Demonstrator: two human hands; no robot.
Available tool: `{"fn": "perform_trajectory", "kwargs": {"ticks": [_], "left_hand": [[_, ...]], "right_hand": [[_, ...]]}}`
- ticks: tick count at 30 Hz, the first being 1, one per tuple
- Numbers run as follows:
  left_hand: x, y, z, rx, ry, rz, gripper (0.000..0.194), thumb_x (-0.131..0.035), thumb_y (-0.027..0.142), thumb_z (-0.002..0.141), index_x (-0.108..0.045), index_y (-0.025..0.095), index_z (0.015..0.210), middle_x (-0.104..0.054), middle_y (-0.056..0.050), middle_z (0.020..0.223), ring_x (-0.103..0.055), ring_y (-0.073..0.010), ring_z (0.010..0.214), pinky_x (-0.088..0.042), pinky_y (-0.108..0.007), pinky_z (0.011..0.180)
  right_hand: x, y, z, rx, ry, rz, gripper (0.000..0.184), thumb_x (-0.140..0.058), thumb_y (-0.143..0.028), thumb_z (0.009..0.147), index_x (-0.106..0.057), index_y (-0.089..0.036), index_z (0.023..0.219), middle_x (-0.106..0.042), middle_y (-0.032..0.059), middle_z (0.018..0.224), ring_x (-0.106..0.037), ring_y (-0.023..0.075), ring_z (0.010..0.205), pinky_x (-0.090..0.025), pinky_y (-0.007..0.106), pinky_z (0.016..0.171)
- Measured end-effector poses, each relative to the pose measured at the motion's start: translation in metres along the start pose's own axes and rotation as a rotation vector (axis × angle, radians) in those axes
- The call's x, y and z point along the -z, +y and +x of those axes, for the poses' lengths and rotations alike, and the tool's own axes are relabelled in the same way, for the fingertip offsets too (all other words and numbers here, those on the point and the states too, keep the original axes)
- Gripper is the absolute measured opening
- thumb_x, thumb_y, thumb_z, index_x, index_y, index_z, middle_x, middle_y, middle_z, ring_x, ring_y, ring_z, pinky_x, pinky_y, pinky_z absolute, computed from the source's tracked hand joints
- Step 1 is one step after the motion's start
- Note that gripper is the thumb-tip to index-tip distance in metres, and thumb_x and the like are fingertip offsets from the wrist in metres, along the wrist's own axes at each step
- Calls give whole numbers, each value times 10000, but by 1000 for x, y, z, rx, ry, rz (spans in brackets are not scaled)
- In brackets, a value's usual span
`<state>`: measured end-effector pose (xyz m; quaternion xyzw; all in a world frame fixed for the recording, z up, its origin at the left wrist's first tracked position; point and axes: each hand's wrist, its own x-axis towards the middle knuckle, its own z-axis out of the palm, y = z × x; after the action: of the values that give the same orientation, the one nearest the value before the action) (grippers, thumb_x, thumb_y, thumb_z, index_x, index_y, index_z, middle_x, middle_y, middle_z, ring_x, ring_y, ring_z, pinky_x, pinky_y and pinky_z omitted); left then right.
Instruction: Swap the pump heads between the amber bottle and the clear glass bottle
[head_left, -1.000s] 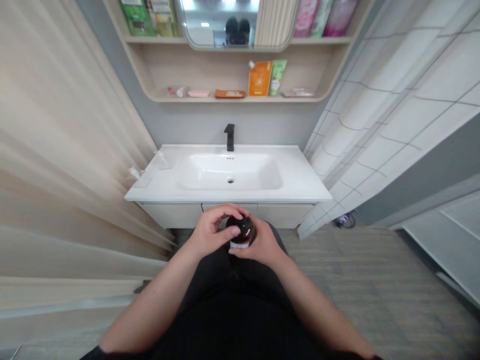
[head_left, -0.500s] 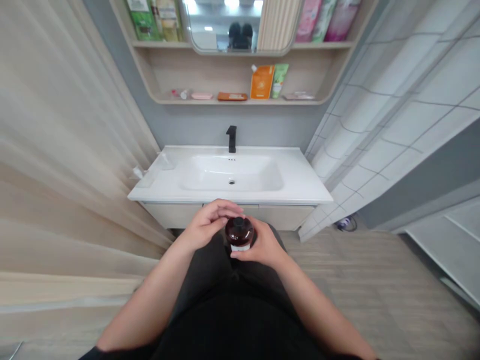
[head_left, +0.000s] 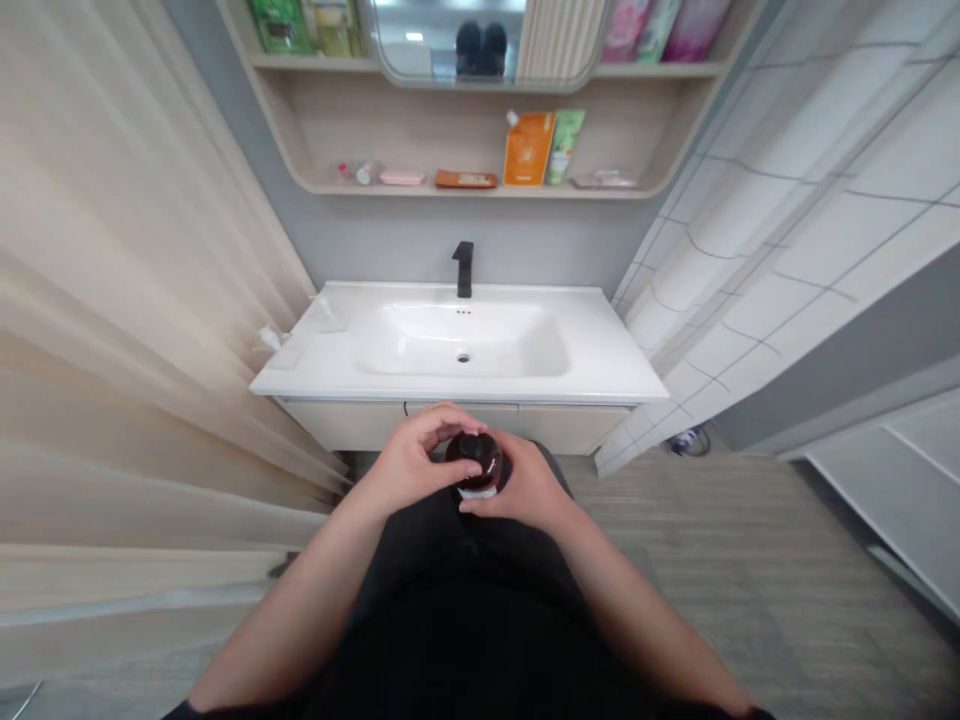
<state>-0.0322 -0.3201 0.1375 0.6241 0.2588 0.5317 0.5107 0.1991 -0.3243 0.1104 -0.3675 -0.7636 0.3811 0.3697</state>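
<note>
The left hand (head_left: 414,462) curves over the top of a dark amber bottle (head_left: 480,470), its fingers (head_left: 450,422) closed narrowly around the dark cap (head_left: 469,446). The right hand (head_left: 526,485) cups the bottle's side and lower end, where a white label (head_left: 478,492) shows. The bottle is held above the person's dark trousers (head_left: 450,560), near the front of a white sink (head_left: 461,345) with a black faucet (head_left: 463,268). Above, a wooden shelf (head_left: 420,188) carries an orange pouch (head_left: 529,150) and a green tube (head_left: 564,148).
</note>
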Motion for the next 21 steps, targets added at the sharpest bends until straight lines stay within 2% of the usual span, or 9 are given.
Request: {"fn": "perform_trajectory", "kwargs": {"ticks": [2, 4, 8, 11, 14, 16, 18, 19, 21], "left_hand": [[0, -4, 0, 39, 54, 37, 434, -1056, 320, 768, -838, 184, 1118, -868, -155, 1156, -844, -289, 1142, -678, -423, 1069], [2, -9, -1, 86, 55, 18, 426, -1053, 328, 771, -851, 178, 1115, -878, -161, 1142, -852, -312, 1141, -686, -452, 1064], [6, -19, -4, 109, 63, 13, 391, -975, 380, 872, -860, 199, 1199, -870, -168, 1226, -840, -333, 1196, -669, -505, 1105], [5, -24, -9, 77, 26, 189, 570, -998, 381, 830, -831, 255, 1360, -810, -166, 1411, -754, -366, 1377, -587, -551, 1226], [6, -28, -12, 111, 32, 367, 777, -1051, 340, 738, -779, 311, 1465, -766, -139, 1496, -735, -372, 1390, -577, -548, 1236], [13, -31, -11, 147, 118, 374, 743, -1033, 348, 757, -776, 290, 1452, -783, -140, 1451, -770, -354, 1312, -622, -512, 1170], [30, -31, -6, 150, 262, 360, 706, -1011, 378, 778, -769, 242, 1428, -787, -154, 1416, -790, -341, 1248, -650, -481, 1111], [42, -30, -3, 136, 354, 381, 697, -994, 394, 794, -756, 225, 1426, -782, -159, 1414, -791, -336, 1233, -654, -475, 1096], [74, -24, 5, 94, 534, 530, 693, -965, 417, 816, -728, 219, 1437, -757, -155, 1442, -768, -340, 1268, -636, -486, 1121]], "right_hand": [[-1, 0, 1, 8, -5, 23, 845, -1080, -461, 655, -749, -255, 1404, -847, 84, 1286, -818, 351, 1144, -636, 462, 1023], [-2, 2, 3, 15, -26, 50, 869, -1081, -465, 659, -740, -255, 1430, -841, 82, 1324, -811, 356, 1186, -629, 467, 1054], [-3, 10, 5, -14, -73, 82, 823, -1070, -475, 676, -752, -247, 1400, -860, 59, 1248, -822, 325, 1090, -649, 428, 973], [-8, 16, 9, -60, -21, 22, 746, -1072, -442, 657, -779, -249, 1315, -868, 49, 1153, -818, 305, 970, -657, 415, 895], [-16, 19, 16, -94, 0, -36, 680, -1076, -440, 657, -803, -254, 1252, -866, 50, 1083, -816, 308, 916, -663, 431, 873], [-18, 23, 24, -96, -3, -30, 749, -1072, -493, 688, -790, -268, 1344, -865, 75, 1178, -824, 339, 1023, -666, 478, 953], [-14, 33, 36, -73, 22, -19, 870, -1055, -546, 730, -727, -291, 1494, -815, 112, 1397, -790, 368, 1230, -632, 534, 1093], [-10, 42, 43, -64, 49, -16, 887, -1033, -560, 766, -696, -301, 1544, -771, 122, 1492, -760, 368, 1313, -609, 547, 1144], [5, 65, 57, -74, 129, -21, 784, -952, -580, 863, -691, -299, 1547, -730, 132, 1557, -734, 348, 1368, -598, 544, 1165]]}}
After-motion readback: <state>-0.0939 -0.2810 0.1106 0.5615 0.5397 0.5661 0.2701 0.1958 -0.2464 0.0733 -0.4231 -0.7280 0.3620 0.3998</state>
